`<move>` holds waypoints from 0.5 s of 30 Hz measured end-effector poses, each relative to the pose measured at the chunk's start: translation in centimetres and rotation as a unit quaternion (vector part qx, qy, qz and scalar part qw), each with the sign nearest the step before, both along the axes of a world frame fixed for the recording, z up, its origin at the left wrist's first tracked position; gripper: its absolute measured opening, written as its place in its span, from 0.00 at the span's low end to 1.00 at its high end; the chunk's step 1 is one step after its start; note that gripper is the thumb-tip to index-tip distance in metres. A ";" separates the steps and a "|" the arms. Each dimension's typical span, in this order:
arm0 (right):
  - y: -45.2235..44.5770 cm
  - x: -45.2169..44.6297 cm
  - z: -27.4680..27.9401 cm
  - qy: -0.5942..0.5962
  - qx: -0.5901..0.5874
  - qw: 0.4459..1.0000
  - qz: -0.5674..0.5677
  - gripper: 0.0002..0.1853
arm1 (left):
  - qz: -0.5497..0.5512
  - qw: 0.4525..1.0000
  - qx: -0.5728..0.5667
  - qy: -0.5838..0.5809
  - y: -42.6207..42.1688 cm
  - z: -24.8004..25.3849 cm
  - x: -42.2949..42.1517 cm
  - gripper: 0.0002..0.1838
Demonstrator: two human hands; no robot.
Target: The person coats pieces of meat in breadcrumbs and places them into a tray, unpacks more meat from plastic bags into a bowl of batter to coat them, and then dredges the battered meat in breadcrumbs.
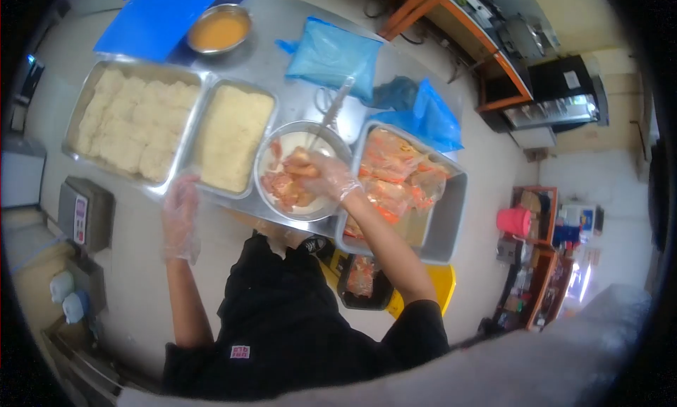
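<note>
My right hand [326,178], in a clear plastic glove, is in a round metal bowl [262,156], its fingers closed on pieces of raw meat [288,185]. White, creamy liquid surrounds the meat. A metal utensil [337,105] leans over the bowl's far rim. Also gloved, my left hand [181,213] is raised at the near edge of the trays with its fingers extended, holding nothing I can see. Beside it are a small tray [271,118] of pale yellow crumbs [233,135] and a larger tray [201,89] of crumb-coated pieces [137,125].
Right of the bowl, a grey tub [451,213] holds plastic bags with orange markings [395,171]. Behind are a light blue bag [335,54], a blue plastic bag [434,114], and a bowl of orange liquid [220,33]. Below stands a yellow-edged bin [441,283].
</note>
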State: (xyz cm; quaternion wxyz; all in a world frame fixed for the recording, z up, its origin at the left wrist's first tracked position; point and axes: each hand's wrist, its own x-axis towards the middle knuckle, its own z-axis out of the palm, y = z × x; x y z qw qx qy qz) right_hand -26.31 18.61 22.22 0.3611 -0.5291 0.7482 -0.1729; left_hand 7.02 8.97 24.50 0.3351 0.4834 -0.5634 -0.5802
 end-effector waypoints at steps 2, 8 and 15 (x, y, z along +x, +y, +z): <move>2.7 -1.3 1.1 0.022 -0.069 0.997 0.008 0.25 | 0.006 1.000 0.007 -0.001 0.3 -0.3 -0.4 0.13; 13.3 -16.8 8.5 0.215 0.122 0.955 -0.161 0.13 | 0.042 0.996 0.067 0.036 0.6 0.1 -0.7 0.13; 21.3 -29.3 -13.1 0.293 0.200 0.935 0.001 0.20 | 0.028 0.996 0.068 0.048 1.8 -0.5 -1.9 0.12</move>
